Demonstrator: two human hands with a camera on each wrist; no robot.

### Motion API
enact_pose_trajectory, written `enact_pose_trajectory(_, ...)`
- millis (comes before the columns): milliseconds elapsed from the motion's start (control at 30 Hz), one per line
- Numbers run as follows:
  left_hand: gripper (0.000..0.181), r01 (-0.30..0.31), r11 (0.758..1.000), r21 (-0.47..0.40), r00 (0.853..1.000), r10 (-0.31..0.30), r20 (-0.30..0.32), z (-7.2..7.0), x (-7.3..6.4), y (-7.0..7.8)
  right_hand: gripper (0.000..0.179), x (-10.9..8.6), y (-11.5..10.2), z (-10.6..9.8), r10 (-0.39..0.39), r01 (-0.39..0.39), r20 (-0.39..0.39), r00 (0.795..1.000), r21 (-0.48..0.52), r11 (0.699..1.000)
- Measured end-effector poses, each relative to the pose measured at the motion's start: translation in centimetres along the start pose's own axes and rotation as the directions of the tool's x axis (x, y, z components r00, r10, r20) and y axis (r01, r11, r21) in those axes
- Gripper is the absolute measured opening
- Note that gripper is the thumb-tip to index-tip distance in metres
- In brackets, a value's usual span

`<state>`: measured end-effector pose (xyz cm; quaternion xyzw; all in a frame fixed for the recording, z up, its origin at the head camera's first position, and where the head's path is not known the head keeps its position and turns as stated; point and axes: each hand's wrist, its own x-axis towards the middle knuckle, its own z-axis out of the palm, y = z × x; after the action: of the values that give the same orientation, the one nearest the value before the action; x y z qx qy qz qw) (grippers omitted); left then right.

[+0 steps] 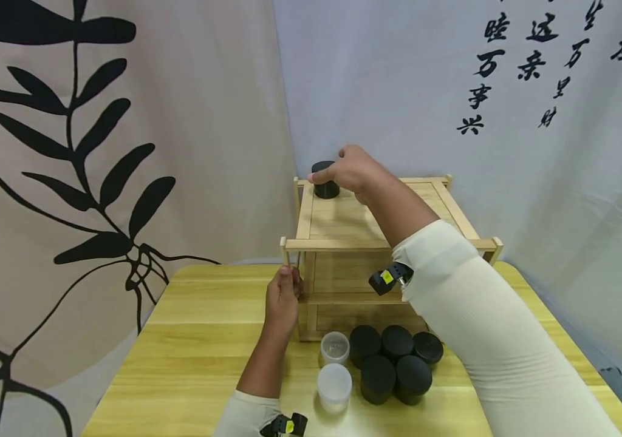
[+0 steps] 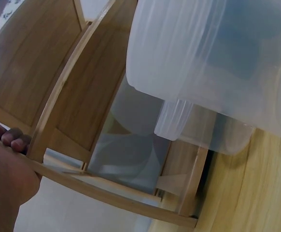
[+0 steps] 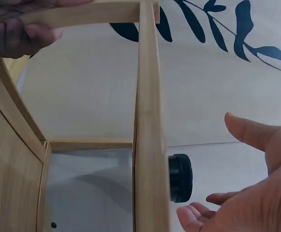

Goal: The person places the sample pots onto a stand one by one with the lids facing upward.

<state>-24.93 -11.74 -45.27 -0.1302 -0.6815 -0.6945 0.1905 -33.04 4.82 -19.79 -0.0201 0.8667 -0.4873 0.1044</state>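
Note:
A wooden shelf rack (image 1: 338,244) with several tiers stands on the table. On its top tier, at the back left corner, sits a black lidded jar (image 1: 326,190). My right hand (image 1: 353,175) is beside this jar, and in the right wrist view the thumb and fingers (image 3: 189,218) are spread, with a gap between them and the jar (image 3: 180,179). Lower down, my left hand (image 1: 282,298) grips the rack's front left upright. The left wrist view shows its curled fingers (image 2: 16,140) around the wood.
In front of the rack are several black jars (image 1: 378,377) grouped together. Two translucent white containers, one nearer (image 1: 334,387) and one farther (image 1: 335,347), stand left of them. Behind the table (image 1: 201,340) hangs a printed curtain (image 1: 223,121).

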Motion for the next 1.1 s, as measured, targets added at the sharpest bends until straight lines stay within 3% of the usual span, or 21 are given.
enact_pose_trajectory(300, 0.082, 0.021, 1.000, 0.007, 1.000, -0.020, -0.002, 0.3, 0.1, 0.0, 0.098, -1.6, 0.2, 0.0, -0.036, 0.040, -0.053, 0.998, 0.085, 0.996)
enact_pose_trajectory(600, 0.081, 0.000, 1.000, 0.003, 1.000, 0.000, 0.013, 0.3, 0.2, -0.1, 0.096, -3.4, 1.2, 0.1, -0.087, 0.095, -0.064, 0.994, 0.133, 0.986)
enact_pose_trajectory(800, 0.081, 0.021, 1.000, 0.014, 1.000, -0.021, 0.011, 0.3, 0.1, 0.0, 0.090, -4.5, 2.2, 0.6, -0.128, 0.137, -0.058, 0.990, 0.187, 0.973)
enact_pose_trajectory(1100, 0.078, 0.038, 0.999, 0.016, 0.999, -0.038, -0.004, 0.0, 0.0, -0.1, 0.089, -6.2, 3.6, 1.6, -0.172, 0.178, -0.048, 0.984, 0.137, 0.974)
